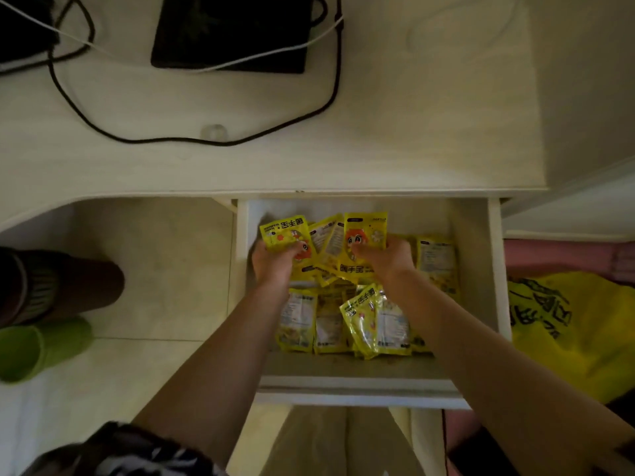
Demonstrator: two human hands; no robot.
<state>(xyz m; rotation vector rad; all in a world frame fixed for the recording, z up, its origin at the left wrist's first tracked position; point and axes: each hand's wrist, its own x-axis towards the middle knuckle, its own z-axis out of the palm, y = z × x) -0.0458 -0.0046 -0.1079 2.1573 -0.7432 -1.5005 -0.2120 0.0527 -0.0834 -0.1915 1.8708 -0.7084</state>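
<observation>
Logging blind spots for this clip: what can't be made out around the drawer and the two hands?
Head view: print on the loose packets too small and blurred.
Head view: left hand and right hand cover parts of the held packets.
Head view: dark object, top left, cut off by the frame edge.

Drawer was open and stuffed with yellow packets. The person's left hand gripped a sideways packet up at the drawer's 11 o'clock. Their right hand held a cartoon-face packet around 12, thumb on its front. The rest lay flat toward 6. On the desk, off at 12, sat a dark tablet with a black cable looping past it.
</observation>
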